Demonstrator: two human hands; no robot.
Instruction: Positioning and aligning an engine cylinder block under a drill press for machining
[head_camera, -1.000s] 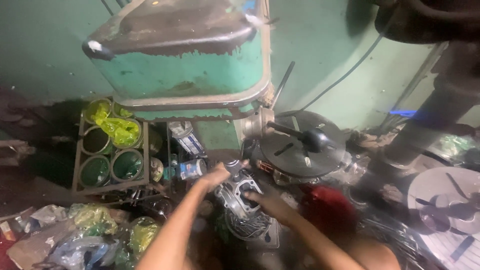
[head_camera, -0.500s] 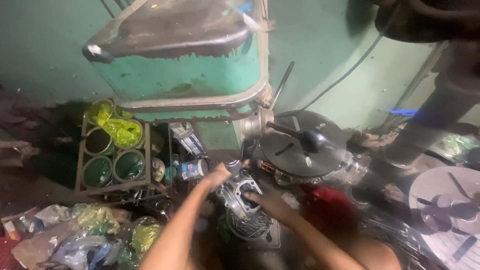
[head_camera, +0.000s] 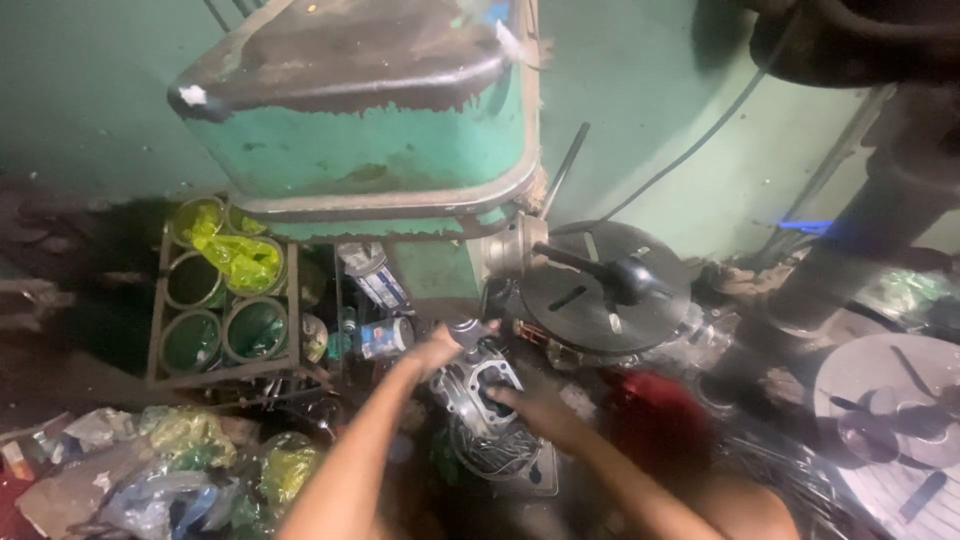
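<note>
Holding the grey metal engine part (head_camera: 482, 385) under the big green machine (head_camera: 380, 130), your left hand (head_camera: 440, 350) grips its top and your right hand (head_camera: 530, 408) rests half-open on its side.

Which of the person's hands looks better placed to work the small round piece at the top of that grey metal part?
Probably the left hand: it is already at the small round piece on top of the grey metal part. The right hand rests lower, on the part's right side, seemingly steadying it.
</note>
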